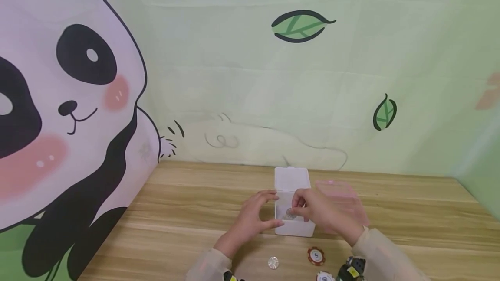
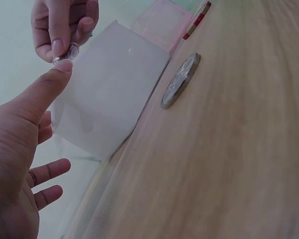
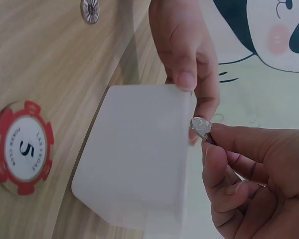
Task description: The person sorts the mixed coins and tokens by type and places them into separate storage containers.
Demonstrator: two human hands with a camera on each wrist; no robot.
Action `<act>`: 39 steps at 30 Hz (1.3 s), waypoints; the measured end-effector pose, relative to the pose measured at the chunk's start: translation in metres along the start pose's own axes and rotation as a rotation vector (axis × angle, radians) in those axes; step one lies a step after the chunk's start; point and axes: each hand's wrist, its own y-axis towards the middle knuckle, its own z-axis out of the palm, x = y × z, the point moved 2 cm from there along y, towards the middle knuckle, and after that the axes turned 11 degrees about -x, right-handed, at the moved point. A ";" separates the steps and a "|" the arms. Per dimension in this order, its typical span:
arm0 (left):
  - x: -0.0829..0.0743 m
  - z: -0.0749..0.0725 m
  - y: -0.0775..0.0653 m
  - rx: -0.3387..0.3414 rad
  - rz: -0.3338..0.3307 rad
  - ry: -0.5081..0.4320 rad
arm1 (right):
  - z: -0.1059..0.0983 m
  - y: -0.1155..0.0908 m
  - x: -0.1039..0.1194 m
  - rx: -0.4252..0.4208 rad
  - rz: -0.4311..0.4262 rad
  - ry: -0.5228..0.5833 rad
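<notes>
While I log this from afar, bottom of the head view: one loose silver coin [image 1: 273,263]; right of it, one red poker chip [image 1: 316,256]. Lower centre: left hand [image 1: 251,214], fingers loosely spread about the left edge of one white box [image 1: 295,229], lid thrown back; right hand [image 1: 314,206], pinching a second coin [image 3: 201,128] at the opening. Step, I judge: boxing coins; next calls for lowering this one, then relaxing the pinch. Right, beside: one pink box [image 1: 333,187]. Rear, left: panda backdrop [image 1: 86,112].

We see a wood-grain table [image 1: 175,203] bearing a white box [image 1: 294,229], pink box [image 1: 337,189], silver coin [image 1: 273,263], red chip [image 1: 316,256] and white chip [image 1: 325,276].
</notes>
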 end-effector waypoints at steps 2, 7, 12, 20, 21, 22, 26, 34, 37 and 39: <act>0.000 0.000 0.000 -0.003 0.002 0.003 | 0.001 0.002 -0.002 -0.003 0.005 -0.009; 0.000 0.000 0.000 -0.007 0.003 0.001 | 0.003 0.006 -0.006 0.000 -0.011 -0.022; 0.000 0.000 0.000 -0.007 0.005 0.002 | 0.007 0.011 -0.008 -0.002 -0.022 -0.073; -0.001 -0.001 -0.001 -0.009 0.006 -0.008 | 0.016 0.022 -0.008 -0.007 -0.020 -0.181; -0.002 -0.001 -0.001 -0.011 0.008 -0.009 | 0.017 0.023 -0.008 -0.004 -0.008 -0.192; -0.002 -0.001 0.000 -0.011 0.011 -0.009 | 0.018 0.024 -0.007 -0.001 0.003 -0.203; -0.001 -0.001 0.000 -0.018 0.023 0.001 | 0.022 0.027 -0.007 0.002 0.022 -0.264; 0.000 0.001 0.000 -0.015 0.017 0.007 | 0.028 0.028 -0.010 -0.003 -0.011 -0.388; -0.001 0.000 0.000 -0.017 0.018 0.010 | 0.031 0.028 -0.012 -0.005 -0.042 -0.421; -0.001 0.000 0.000 -0.018 0.019 0.011 | 0.033 0.028 -0.013 -0.012 -0.065 -0.443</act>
